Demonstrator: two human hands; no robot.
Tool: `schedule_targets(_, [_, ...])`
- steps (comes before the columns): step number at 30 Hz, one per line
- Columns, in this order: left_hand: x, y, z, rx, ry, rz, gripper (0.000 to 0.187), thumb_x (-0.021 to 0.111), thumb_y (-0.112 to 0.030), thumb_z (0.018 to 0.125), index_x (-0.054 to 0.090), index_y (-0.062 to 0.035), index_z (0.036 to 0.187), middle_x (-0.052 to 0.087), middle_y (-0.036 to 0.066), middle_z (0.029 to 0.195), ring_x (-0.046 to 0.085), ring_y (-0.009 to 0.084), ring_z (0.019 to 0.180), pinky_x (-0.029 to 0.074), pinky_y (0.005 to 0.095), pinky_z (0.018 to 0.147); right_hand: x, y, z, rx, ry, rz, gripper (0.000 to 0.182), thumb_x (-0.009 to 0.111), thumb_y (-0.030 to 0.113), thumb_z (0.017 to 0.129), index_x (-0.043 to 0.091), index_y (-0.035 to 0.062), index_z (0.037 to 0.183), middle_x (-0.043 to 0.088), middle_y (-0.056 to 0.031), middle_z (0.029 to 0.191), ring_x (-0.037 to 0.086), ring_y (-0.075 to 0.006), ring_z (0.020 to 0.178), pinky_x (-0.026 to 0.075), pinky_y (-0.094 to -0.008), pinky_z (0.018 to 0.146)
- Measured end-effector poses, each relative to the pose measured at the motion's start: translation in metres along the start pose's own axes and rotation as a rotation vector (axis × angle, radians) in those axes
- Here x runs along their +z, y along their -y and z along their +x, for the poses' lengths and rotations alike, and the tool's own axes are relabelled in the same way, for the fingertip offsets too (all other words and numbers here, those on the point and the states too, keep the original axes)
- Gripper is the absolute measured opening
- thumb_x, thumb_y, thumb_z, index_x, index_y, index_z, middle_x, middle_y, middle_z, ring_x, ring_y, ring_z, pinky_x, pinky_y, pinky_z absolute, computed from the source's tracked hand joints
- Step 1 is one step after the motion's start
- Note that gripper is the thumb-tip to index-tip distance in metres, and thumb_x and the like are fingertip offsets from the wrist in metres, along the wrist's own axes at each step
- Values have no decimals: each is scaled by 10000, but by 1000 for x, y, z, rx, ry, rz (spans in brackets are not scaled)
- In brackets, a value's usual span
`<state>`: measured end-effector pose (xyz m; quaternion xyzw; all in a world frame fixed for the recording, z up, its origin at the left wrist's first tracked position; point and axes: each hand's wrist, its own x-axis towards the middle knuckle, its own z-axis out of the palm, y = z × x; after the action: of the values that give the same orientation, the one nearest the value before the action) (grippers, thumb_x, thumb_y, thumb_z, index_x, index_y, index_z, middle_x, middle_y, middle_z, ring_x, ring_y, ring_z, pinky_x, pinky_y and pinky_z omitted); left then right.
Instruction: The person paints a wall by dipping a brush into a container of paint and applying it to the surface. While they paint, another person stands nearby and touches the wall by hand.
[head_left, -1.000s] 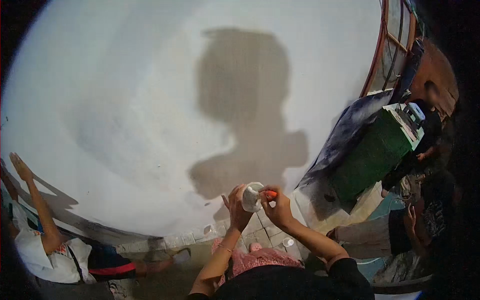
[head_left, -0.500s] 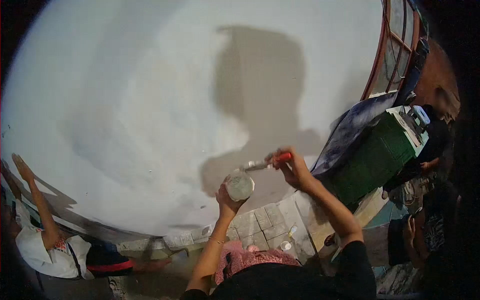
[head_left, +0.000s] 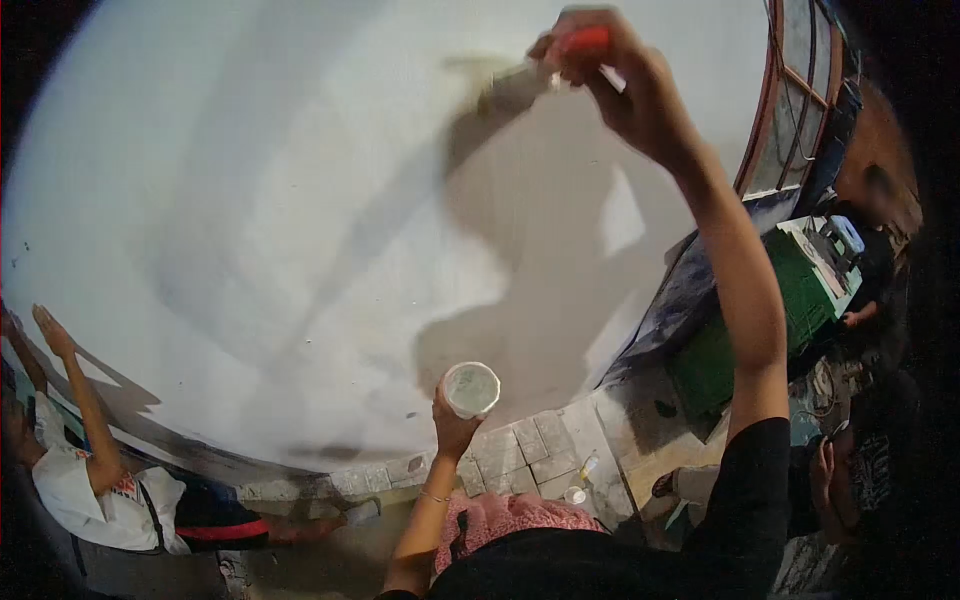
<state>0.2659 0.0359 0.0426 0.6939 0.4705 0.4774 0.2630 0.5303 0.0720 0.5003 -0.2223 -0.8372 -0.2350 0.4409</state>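
High in the head view, my right hand [head_left: 635, 95] is closed around the red handle of a paintbrush [head_left: 515, 88]. Its bristles are at the pale wall [head_left: 330, 200], beside a short yellowish streak [head_left: 472, 64]. Lower down, at waist height, my left hand [head_left: 456, 430] grips a round white-rimmed cup [head_left: 471, 391] from the side. Pale greenish liquid shows inside the cup, its mouth facing me. My shadow falls across the wall behind both hands.
To the left, a person in a white shirt [head_left: 90, 510] has arms raised near the wall. A green cabinet [head_left: 745, 335] stands at right, below a brown-framed window [head_left: 790, 90], with more people beyond. A small white cup [head_left: 575, 495] sits on the paving [head_left: 500, 450].
My right hand has gone from beside the cup up to the wall with the paintbrush, and a yellowish streak now shows there. The cup has dropped slightly in view.
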Motion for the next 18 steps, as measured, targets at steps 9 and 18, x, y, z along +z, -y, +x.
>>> schedule_targets(9, [-5,-8,-14,-141,-40,-83,939,888,-203,538,377,-9,1301,499,169,1221,491,316,1140,405,416,974,69,27,-106,-180,-123,-299,288,666,20,772,599,2,1052,623,-150,1121,614,-257,1028,504,-416,836])
schedule_targets(18, [-23,-12,-37,-128,-108,-120,878,865,-75,567,378,-48,1298,538,136,1214,522,262,1130,412,384,979,226,143,-371,293,224,33,337,665,27,754,581,8,1080,607,-117,1159,599,-298,976,514,-393,805])
